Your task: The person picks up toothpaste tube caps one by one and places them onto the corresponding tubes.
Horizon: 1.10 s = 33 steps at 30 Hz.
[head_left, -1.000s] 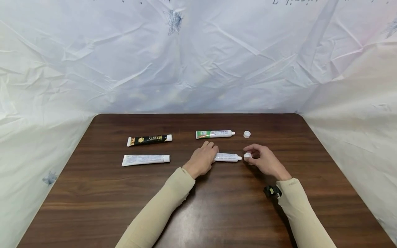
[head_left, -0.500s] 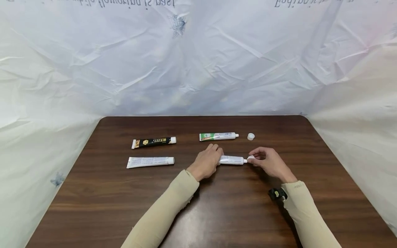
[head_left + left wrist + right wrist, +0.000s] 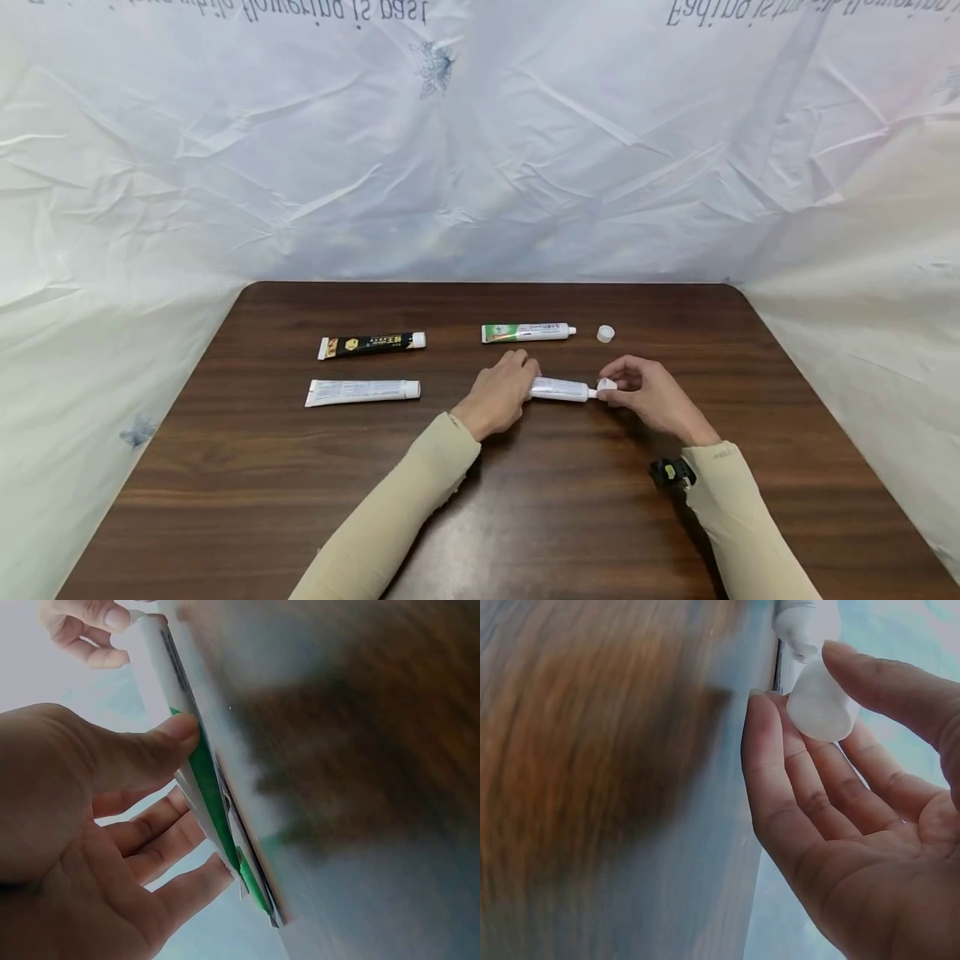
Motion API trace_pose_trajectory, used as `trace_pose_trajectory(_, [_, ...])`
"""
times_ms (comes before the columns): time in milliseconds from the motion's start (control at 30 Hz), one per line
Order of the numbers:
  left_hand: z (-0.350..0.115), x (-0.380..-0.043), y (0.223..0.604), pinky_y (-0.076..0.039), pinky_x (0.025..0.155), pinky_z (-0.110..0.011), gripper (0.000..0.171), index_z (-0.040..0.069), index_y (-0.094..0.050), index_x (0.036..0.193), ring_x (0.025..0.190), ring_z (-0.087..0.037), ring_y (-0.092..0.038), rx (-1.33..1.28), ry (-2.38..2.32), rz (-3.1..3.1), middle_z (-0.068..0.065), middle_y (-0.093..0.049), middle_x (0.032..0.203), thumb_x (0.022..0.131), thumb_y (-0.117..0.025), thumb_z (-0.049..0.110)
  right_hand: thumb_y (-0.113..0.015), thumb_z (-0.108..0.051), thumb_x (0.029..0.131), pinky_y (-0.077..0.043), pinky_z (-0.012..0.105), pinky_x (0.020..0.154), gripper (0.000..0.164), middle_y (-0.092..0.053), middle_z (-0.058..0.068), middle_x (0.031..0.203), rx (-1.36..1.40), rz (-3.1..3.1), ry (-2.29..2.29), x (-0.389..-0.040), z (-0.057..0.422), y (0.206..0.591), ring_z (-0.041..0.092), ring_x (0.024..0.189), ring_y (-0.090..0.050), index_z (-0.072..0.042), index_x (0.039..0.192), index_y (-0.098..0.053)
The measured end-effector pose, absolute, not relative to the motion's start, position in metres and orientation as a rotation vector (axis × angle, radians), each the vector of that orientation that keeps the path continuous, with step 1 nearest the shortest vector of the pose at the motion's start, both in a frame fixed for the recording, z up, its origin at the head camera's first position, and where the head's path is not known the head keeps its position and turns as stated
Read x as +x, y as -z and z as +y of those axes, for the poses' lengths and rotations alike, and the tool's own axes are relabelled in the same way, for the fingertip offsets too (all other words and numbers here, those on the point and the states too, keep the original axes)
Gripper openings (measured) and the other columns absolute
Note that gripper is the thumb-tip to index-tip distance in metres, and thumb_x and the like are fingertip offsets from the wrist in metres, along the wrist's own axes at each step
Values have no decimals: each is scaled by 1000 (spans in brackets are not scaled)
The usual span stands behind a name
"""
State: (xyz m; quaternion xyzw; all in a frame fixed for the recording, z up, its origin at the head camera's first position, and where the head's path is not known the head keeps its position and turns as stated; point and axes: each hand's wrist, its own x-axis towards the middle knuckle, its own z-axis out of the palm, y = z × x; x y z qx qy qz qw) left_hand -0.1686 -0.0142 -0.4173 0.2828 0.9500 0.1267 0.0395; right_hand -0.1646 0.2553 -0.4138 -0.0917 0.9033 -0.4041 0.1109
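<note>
My left hand (image 3: 501, 390) grips a white toothpaste tube (image 3: 559, 389), thumb on one side and fingers on the other. Its green-marked tail shows in the left wrist view, where the tube (image 3: 201, 754) lies close to the tabletop. The bare nozzle points right. Between thumb and fingers my right hand (image 3: 651, 396) pinches a white cap (image 3: 607, 385) right at the nozzle. In the right wrist view the cap (image 3: 819, 705) sits slightly askew to the nozzle, its closed end toward the palm.
Behind lies a green and white toothpaste tube (image 3: 527, 332) with a bare nozzle, a loose white cap (image 3: 605, 333) to its right. At left are a capped black tube (image 3: 372, 345) and a capped white tube (image 3: 360, 392). White sheeting (image 3: 480, 167) hangs behind the brown table (image 3: 525, 517).
The right hand has brought the cap from just off the nozzle right up to it. The left hand keeps its hold on the tube. The head view has shifted slightly.
</note>
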Motion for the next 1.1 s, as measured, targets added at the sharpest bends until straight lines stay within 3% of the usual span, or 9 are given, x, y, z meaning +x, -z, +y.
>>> trace_pose_trajectory(467, [-14,-169,418,-53,70,-34,25,13,-61,128,117,-19,-57,862,-398,2912,-3,-60,122,103,-60,13,-75,-27,95,-54,28,74,27,-72,8,110,-358,2686,1116,-164,254,416,18,96,-68,-13,118,-72])
trace_pose_trajectory(900, [-15,-170,417,-54,72,-37,24,14,-60,127,117,-21,-56,848,-383,2915,-4,-60,123,103,-60,15,-74,-25,95,-55,27,74,27,-73,7,112,-382,2709,1116,-165,251,418,15,94,-69,-16,120,-73])
trace_pose_trajectory(1100, [-14,-169,416,-55,71,-37,25,13,-61,127,118,-21,-56,853,-366,2917,-4,-60,124,102,-61,16,-75,-22,94,-54,28,69,26,-73,7,101,-359,2675,1161,-164,250,418,17,84,-67,-14,119,-71])
